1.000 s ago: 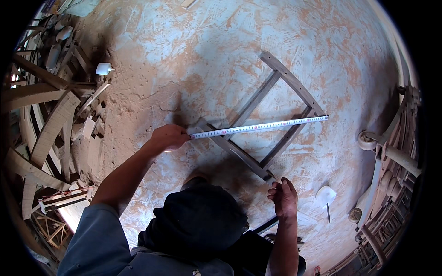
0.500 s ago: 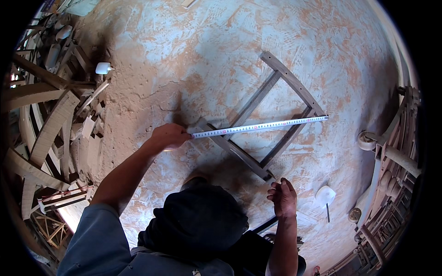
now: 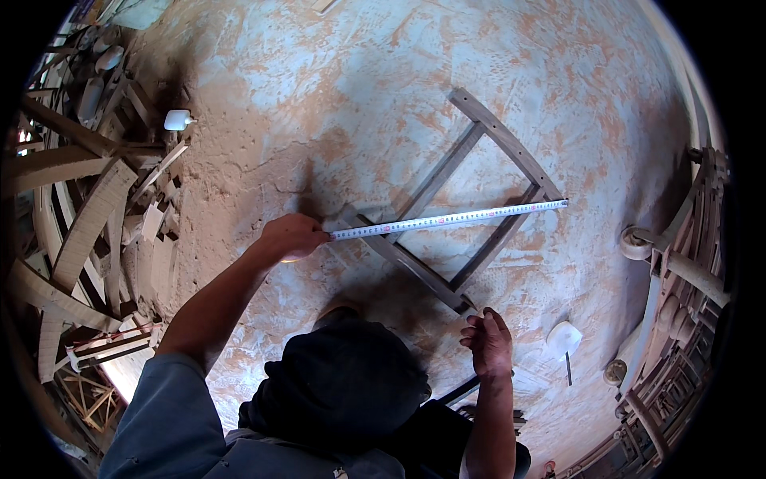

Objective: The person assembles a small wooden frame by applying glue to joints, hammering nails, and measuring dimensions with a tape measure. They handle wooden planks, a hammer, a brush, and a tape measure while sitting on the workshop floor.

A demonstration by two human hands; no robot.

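- Our left hand (image 3: 294,237) is closed around the near end of a tape (image 3: 443,219), a bit of yellow showing under the palm.
- Our right hand (image 3: 488,342) is half curled, palm partly turned up; a thin pale tip shows by its fingertips, too small for us to tell whether it is held.
- The tape runs out rightward from our left hand, rising slightly toward its far end; its long axis cuts corner to corner across a wooden frame (image 3: 511,144), and that end sits just past the frame's right corner.
- The frame lies on the floor (image 3: 383,72), turned like a diamond: ahead and to the right of our left hand, ahead and slightly left of our right hand.
- Our right hand is the nearer to the frame, just beside its near corner; we cannot tell whether they touch.
- Below, between our arms, is a dark cap (image 3: 343,375).
- Farther out, a white tub (image 3: 563,342) lies to the right, a white bottle (image 3: 177,120) to the left.
- Piled wood (image 3: 94,219) fills the left edge.
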